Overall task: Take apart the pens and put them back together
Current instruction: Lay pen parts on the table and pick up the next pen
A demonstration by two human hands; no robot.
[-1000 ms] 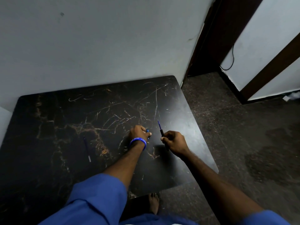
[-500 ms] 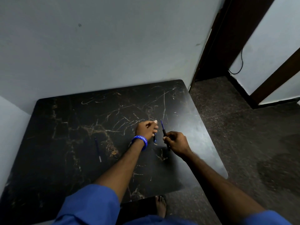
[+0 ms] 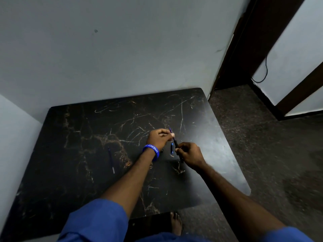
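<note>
A blue pen point(image 3: 111, 158) lies flat on the black marbled tabletop point(image 3: 73, 137), well to the left of both sets of fingers. The left hand point(image 3: 159, 137), with a blue wristband point(image 3: 151, 151) at the wrist, has its fingers point(image 3: 172, 135) pinched together on the thin blue refill point(image 3: 170, 130). Below those fingers a small blue pen part point(image 3: 172, 148) rests on the tabletop. The right hand point(image 3: 189, 154) has its fingers clamped on the dark pen barrel point(image 3: 176, 144), from which the refill projects.
</note>
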